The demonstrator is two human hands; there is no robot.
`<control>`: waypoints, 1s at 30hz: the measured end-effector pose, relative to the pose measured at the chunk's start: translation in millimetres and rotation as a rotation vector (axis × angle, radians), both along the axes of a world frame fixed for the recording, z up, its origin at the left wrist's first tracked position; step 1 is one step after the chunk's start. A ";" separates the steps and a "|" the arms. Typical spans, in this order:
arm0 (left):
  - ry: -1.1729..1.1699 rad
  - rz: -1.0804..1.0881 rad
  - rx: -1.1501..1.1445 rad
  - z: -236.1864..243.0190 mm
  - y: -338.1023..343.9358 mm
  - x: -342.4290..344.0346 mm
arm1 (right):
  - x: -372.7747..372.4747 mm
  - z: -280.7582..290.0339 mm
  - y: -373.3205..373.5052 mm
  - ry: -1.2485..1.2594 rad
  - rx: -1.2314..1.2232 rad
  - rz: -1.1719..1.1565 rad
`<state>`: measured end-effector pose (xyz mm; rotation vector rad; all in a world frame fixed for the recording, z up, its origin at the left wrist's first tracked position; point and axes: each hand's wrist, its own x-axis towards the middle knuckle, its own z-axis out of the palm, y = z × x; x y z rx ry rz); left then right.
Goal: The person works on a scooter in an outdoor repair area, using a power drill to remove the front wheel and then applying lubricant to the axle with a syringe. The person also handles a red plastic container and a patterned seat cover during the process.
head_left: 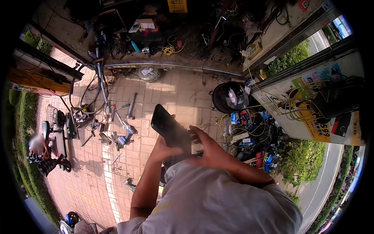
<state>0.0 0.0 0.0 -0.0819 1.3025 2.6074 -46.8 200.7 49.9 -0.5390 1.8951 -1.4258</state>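
In front of my chest is a long black box-like object with rounded corners, tilted with its far end up and to the left. Its exact kind is not clear, and its near part is blurred. My left hand is closed around its left side, the thumb lying across the top and the other fingers mostly hidden. On the right side, my right hand bends its fingers against the object, with the thumb low near my shirt.
Several hand tools, including a drill-like tool, lie on the paving to the left. A black helmet and a heap of parts and cables are at the right. A cluttered bench runs along the back. A person is at far left near a scooter.
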 end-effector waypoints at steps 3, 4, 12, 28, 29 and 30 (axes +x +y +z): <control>-0.022 -0.039 -0.125 -15.7 -7.4 -50.2 | -44.1 -9.4 -14.0 -0.133 0.005 -0.072; -0.050 -0.072 -0.109 -11.8 -22.5 -97.5 | -81.9 -12.9 -29.2 -0.096 -0.024 -0.110; -0.300 -0.249 -0.352 -59.4 -34.1 -261.0 | -225.3 -108.0 -37.2 -0.575 -0.451 -0.380; -1.265 0.249 -0.823 -153.9 -46.3 -174.5 | -626.9 -485.2 133.1 0.187 0.769 -1.014; -1.287 0.193 -0.863 -150.8 -36.8 -182.7 | -634.4 -480.0 119.3 0.274 0.870 -1.036; -1.234 0.340 -0.887 -152.2 -20.5 -196.5 | -637.0 -480.0 117.3 0.232 1.002 -1.006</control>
